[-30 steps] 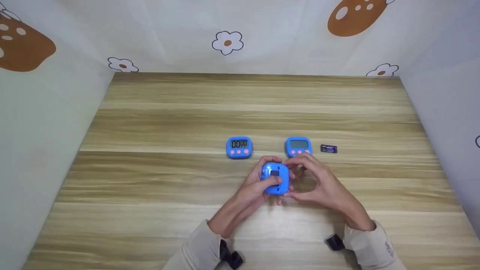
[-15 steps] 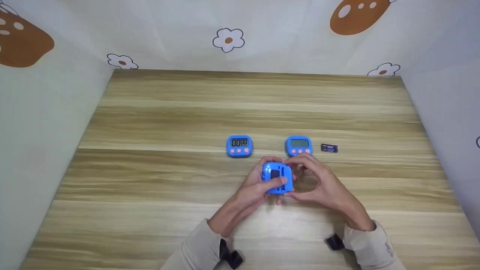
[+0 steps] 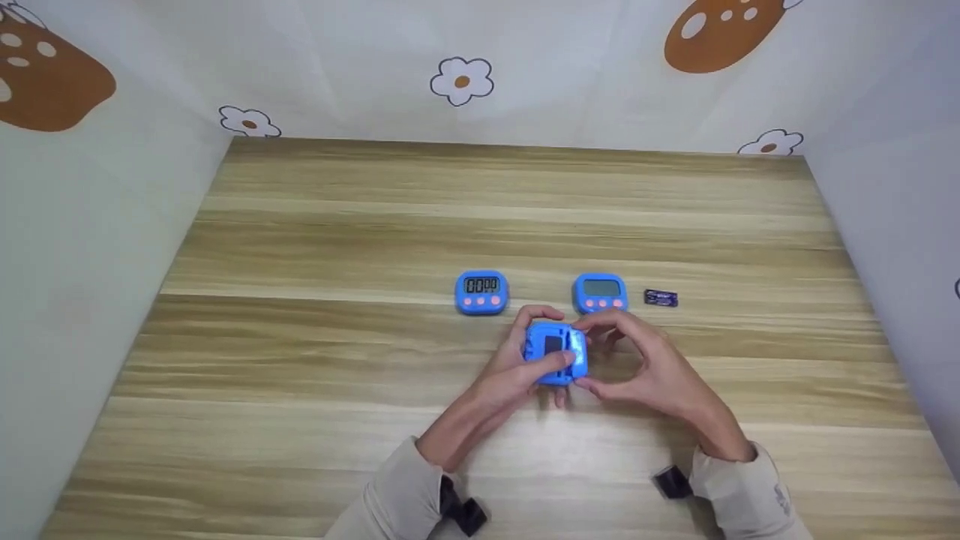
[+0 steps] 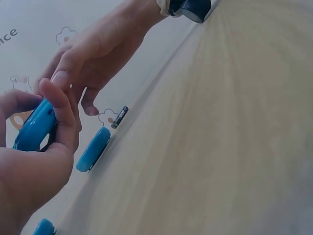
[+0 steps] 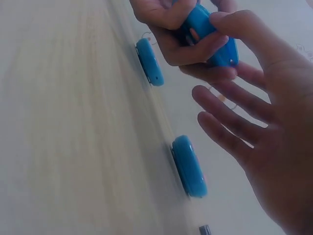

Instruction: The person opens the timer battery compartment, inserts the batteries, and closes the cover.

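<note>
In the head view my left hand holds a blue digital timer with its back facing up, the thumb lying across it. Along the timer's right side is its blue battery cover, standing out from the body with a dark slot between them. My right hand pinches the cover's far and near ends between index finger and thumb. The right wrist view shows that hand's other fingers held away from the timer. Left fingers wrap the timer's underside in the left wrist view.
Behind the hands lie a blue timer reading 00:00 and another timer with a blank screen, partly behind the right hand. Small dark batteries lie to its right. Patterned cloth walls enclose the wooden table.
The battery cover has slid right and tilted out from the timer's back, uncovering a dark slot. The left thumb has shifted slightly right with it. The other timers and batteries lie as before.
</note>
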Demonstrator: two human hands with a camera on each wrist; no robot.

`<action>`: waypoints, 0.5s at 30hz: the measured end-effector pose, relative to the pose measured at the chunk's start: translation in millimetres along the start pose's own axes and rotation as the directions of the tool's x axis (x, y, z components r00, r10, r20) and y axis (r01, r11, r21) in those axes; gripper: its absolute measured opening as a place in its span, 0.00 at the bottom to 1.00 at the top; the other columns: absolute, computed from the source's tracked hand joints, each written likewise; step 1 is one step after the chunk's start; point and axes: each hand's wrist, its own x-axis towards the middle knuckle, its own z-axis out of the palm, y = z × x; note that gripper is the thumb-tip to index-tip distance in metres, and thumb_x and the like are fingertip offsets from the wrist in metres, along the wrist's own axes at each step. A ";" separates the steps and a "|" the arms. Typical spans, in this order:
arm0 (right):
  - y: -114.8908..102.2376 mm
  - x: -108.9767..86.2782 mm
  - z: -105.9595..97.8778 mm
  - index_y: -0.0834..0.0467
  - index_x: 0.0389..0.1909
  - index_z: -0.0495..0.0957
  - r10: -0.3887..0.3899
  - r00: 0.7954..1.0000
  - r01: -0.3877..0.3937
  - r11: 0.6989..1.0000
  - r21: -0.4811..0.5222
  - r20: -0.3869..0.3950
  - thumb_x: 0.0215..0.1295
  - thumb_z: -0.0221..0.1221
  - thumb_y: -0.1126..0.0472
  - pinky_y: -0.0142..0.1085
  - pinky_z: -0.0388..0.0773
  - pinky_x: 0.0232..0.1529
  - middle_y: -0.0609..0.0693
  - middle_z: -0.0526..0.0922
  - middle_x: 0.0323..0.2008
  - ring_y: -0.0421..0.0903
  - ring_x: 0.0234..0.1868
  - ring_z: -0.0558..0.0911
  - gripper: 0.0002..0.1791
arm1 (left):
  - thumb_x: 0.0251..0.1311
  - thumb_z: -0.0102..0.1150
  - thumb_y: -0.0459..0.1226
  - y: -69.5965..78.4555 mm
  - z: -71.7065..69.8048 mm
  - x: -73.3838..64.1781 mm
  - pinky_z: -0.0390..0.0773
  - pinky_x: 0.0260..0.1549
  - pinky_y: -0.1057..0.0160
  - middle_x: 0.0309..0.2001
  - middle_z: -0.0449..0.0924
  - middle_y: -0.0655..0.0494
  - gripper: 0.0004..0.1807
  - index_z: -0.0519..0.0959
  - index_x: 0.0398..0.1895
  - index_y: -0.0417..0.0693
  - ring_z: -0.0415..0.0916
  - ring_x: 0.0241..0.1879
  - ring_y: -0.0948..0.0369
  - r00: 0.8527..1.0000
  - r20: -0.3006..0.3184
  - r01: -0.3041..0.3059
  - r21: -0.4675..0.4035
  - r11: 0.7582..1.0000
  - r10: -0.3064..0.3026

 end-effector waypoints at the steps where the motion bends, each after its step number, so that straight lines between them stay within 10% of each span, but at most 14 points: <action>1: 5.3 -1.6 -3.3 0.57 0.57 0.74 0.017 1.000 -0.017 1.000 -0.016 -0.010 0.45 0.77 0.65 0.44 0.80 0.42 0.49 0.80 0.50 0.53 0.44 0.79 0.35 | 0.62 0.59 0.26 0.0 -1.0 0.1 0.82 0.23 0.57 0.57 0.69 0.34 0.28 0.60 0.62 0.44 0.78 0.41 0.44 1.000 0.008 -0.014 0.004 1.000 0.014; 9: 39.2 -18.7 -39.0 0.48 0.53 0.77 0.333 0.941 -0.315 0.928 -0.201 0.065 0.49 0.75 0.48 0.35 0.76 0.38 0.44 0.80 0.37 0.44 0.38 0.77 0.30 | 0.65 0.55 0.26 0.0 -4.2 4.1 0.84 0.35 0.46 0.59 0.64 0.23 0.27 0.61 0.66 0.43 0.76 0.51 0.35 0.998 0.004 -0.066 -0.004 0.998 0.067; 15: 44.4 -22.4 -42.9 0.49 0.54 0.78 0.407 0.908 -0.368 0.889 -0.273 0.099 0.48 0.75 0.45 0.34 0.75 0.33 0.46 0.79 0.34 0.44 0.34 0.76 0.31 | 0.65 0.53 0.25 0.3 -4.6 2.7 0.84 0.36 0.45 0.63 0.61 0.28 0.28 0.60 0.66 0.44 0.77 0.51 0.39 0.999 0.014 -0.039 0.009 0.999 0.039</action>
